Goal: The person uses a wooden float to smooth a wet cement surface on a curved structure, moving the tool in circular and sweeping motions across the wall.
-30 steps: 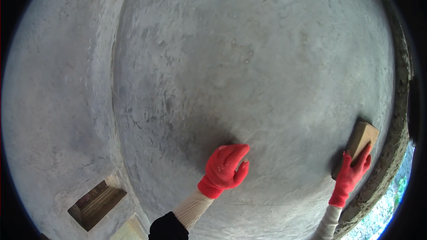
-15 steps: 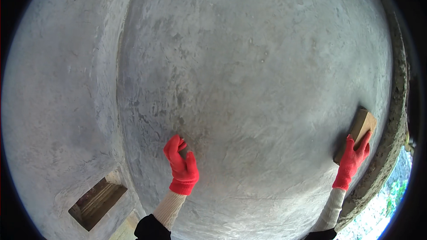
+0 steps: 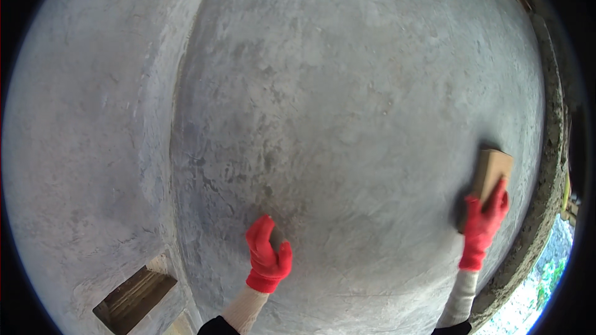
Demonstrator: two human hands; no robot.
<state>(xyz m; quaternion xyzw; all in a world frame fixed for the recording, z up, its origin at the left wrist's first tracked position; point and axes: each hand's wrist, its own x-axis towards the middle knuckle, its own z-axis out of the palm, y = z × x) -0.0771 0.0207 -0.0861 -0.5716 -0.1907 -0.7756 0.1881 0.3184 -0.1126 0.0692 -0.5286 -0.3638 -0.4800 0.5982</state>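
Note:
A grey plastered wall (image 3: 347, 149) fills most of the view. At its right side my right hand (image 3: 485, 220), in a red knitted glove, grips a tan wooden block (image 3: 493, 166) pressed flat against the plaster. The block stands nearly upright, its top end leaning slightly right. Lower and left of centre is my left hand (image 3: 268, 257), gloved the same way and close to the wall. Its fingers curl toward the thumb around something small and grey that I cannot make out.
A second plastered face (image 3: 93, 118) meets the wall at a vertical corner on the left. Low in it is a rectangular recess (image 3: 133, 298). The wall ends at a rough edge (image 3: 540, 211) on the right, with bright greenery (image 3: 549, 279) outside.
My right hand and the wooden block have shifted a little left, with the block turned more upright. My left hand sits lower and slightly farther right. The view has shifted slightly.

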